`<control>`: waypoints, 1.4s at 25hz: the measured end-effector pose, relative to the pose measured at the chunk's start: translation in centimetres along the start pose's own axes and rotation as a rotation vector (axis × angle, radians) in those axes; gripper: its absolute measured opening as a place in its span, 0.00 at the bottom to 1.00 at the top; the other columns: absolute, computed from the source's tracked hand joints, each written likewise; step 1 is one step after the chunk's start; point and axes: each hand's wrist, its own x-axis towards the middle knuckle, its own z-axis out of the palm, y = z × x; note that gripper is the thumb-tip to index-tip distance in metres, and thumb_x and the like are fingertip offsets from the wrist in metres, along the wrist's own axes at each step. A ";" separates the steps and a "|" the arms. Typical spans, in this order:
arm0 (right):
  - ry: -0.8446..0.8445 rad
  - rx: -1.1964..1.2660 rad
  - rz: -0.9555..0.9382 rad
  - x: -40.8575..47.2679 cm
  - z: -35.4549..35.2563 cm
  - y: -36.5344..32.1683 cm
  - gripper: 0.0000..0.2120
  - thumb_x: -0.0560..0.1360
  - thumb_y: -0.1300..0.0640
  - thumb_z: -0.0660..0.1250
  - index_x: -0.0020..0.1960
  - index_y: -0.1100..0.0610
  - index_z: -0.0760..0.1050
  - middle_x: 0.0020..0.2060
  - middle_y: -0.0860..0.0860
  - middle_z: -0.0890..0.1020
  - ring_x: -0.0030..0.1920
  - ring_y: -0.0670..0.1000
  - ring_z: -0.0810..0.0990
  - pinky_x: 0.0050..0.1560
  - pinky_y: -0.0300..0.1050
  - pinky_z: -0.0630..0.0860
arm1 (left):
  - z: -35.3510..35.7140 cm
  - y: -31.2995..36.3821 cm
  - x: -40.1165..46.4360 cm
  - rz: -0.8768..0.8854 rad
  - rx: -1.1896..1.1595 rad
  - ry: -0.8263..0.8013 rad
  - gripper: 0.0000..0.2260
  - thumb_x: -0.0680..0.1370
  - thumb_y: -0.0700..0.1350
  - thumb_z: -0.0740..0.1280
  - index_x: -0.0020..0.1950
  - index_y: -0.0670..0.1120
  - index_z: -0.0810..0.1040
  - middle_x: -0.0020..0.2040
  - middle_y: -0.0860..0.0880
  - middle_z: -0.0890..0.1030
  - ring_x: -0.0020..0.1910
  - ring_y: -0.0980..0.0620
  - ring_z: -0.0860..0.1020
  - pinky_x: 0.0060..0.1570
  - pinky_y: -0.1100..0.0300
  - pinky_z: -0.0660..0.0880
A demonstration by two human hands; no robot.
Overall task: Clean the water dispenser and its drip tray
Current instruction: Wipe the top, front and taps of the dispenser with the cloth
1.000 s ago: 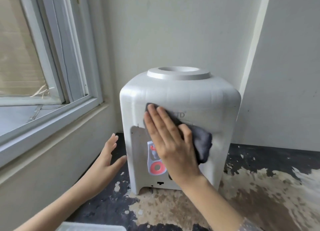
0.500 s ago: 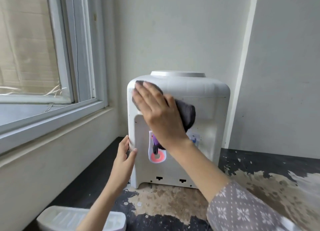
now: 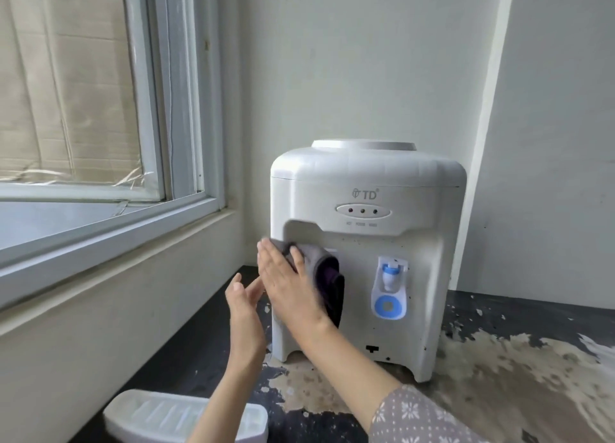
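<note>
A white tabletop water dispenser [image 3: 369, 183] stands on a worn dark counter against the wall. My right hand [image 3: 293, 286] presses a grey cloth [image 3: 327, 273] flat against the left part of its front recess, covering the left tap. The blue tap [image 3: 389, 276] on the right is in plain sight. My left hand [image 3: 244, 313] is open, fingers up, beside the dispenser's left side, close to it; I cannot tell whether it touches. The white ribbed drip tray [image 3: 159, 416] lies detached on the counter at the bottom left, partly behind my left forearm.
A window frame and sill [image 3: 109, 229] run along the left, with a low wall under them. The counter [image 3: 519, 369] has peeling, patchy paint. A wall corner [image 3: 482, 143] rises just behind the dispenser on the right.
My right hand has slid the cloth down from the dispenser's top front edge into the tap recess. The logo and indicator lights are now uncovered. The view has pulled back.
</note>
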 end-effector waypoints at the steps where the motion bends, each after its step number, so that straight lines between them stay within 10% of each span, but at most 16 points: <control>1: -0.046 -0.024 0.006 -0.6 -0.3 -0.9 0.30 0.78 0.49 0.53 0.75 0.62 0.56 0.75 0.56 0.59 0.75 0.55 0.53 0.70 0.65 0.51 | -0.3 0.1 0.0 0.022 0.009 0.068 0.19 0.84 0.51 0.44 0.70 0.46 0.63 0.65 0.45 0.75 0.62 0.54 0.73 0.57 0.64 0.64; 6: -0.190 -0.042 -0.202 -5.0 -1.5 -3.8 0.30 0.77 0.45 0.59 0.73 0.61 0.62 0.72 0.57 0.64 0.74 0.59 0.58 0.71 0.61 0.53 | -1.4 0.9 -0.4 0.026 0.069 0.051 0.17 0.84 0.49 0.48 0.67 0.47 0.69 0.65 0.49 0.73 0.65 0.55 0.70 0.61 0.61 0.62; 9: 0.128 0.588 0.003 -5.8 -2.3 -0.8 0.25 0.66 0.58 0.75 0.62 0.57 0.77 0.63 0.51 0.77 0.68 0.52 0.70 0.63 0.47 0.72 | -2.2 1.8 -0.2 0.091 0.093 -0.001 0.15 0.82 0.51 0.51 0.62 0.51 0.73 0.65 0.51 0.75 0.65 0.56 0.70 0.61 0.61 0.63; 12: 0.240 1.165 0.194 -5.9 -3.9 3.4 0.28 0.68 0.74 0.64 0.64 0.54 0.71 0.66 0.49 0.72 0.68 0.48 0.69 0.67 0.36 0.64 | -2.1 3.4 -0.8 0.262 0.146 -0.077 0.12 0.79 0.48 0.57 0.59 0.50 0.76 0.59 0.55 0.79 0.62 0.61 0.73 0.62 0.65 0.67; 17: 0.153 1.838 0.442 -6.5 -6.2 9.3 0.12 0.71 0.63 0.71 0.50 0.53 0.71 0.48 0.46 0.79 0.54 0.42 0.78 0.56 0.33 0.71 | -0.4 5.7 -2.9 0.301 0.131 -0.472 0.14 0.77 0.45 0.66 0.63 0.47 0.74 0.58 0.53 0.81 0.59 0.60 0.77 0.56 0.70 0.71; 26: 0.114 2.198 0.652 -9.0 -5.5 10.2 0.09 0.73 0.53 0.66 0.48 0.57 0.76 0.41 0.48 0.82 0.45 0.45 0.79 0.46 0.35 0.74 | 1.9 7.0 -3.4 0.349 0.251 -0.484 0.25 0.72 0.57 0.69 0.43 0.34 0.72 0.38 0.35 0.73 0.39 0.50 0.71 0.42 0.53 0.68; 31: -0.245 2.309 0.765 -11.9 -4.4 10.2 0.18 0.74 0.45 0.59 0.50 0.59 0.77 0.46 0.52 0.82 0.47 0.51 0.81 0.41 0.44 0.78 | 2.4 6.8 -3.5 0.338 0.423 -0.440 0.26 0.70 0.63 0.66 0.38 0.38 0.72 0.32 0.39 0.68 0.33 0.53 0.66 0.36 0.56 0.62; 35: -0.548 2.081 0.461 -14.0 -3.7 9.5 0.19 0.69 0.39 0.68 0.56 0.47 0.74 0.51 0.41 0.80 0.49 0.46 0.81 0.52 0.46 0.76 | 1.8 6.3 -3.5 0.306 0.495 -0.468 0.21 0.75 0.58 0.66 0.37 0.40 0.74 0.30 0.48 0.69 0.32 0.55 0.67 0.35 0.57 0.63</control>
